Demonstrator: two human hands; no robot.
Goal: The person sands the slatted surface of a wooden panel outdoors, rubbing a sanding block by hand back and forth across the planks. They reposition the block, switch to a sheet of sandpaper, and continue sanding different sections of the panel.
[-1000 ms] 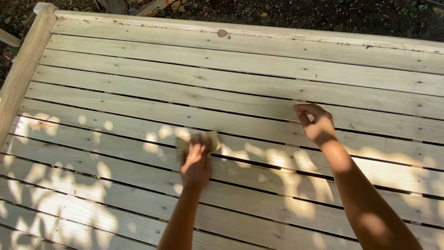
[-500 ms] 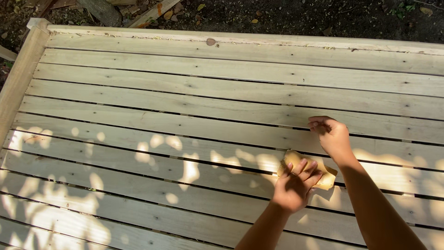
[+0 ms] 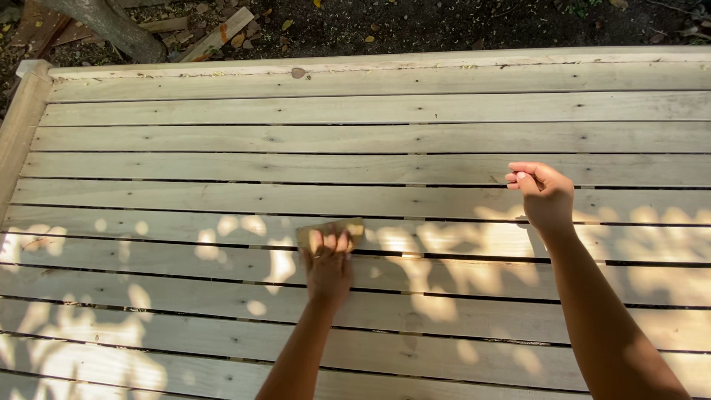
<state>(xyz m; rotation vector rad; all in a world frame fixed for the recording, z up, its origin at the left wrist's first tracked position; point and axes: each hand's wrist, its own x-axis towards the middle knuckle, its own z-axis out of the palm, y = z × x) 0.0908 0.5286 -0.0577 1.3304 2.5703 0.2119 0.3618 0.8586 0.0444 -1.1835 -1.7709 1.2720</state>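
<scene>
You were outdoors, over a big platform of pale, unfinished wooden slats running left to right, thin dark gaps between them and a raised rim board along the far edge and the left side. Past the far edge was dark bare soil with dry leaves, some scrap wood offcuts and a grey trunk leaning in at top left. Dappled sun patches sat on the nearer slats, the far ones were in shade.

There was only the head view, so here's what it showed. Your left hand was flat on a small tan rectangular pad, sandpaper by the look of it, pressing it onto a slat around the middle of the deck. Fingers lay close together on top of it, holding it down rather than pinching it. The pad stuck out just beyond the fingertips, toward the far rim, and its long axis ran left to right, along the slat grain.

Your right hand was well off to the right and a bit farther away, lifted or resting lightly near a slat, curled into a loose fist. I couldn't tell whether anything small was tucked inside. So the left hand was the one on the pad, and the right was well apart from it.
</scene>
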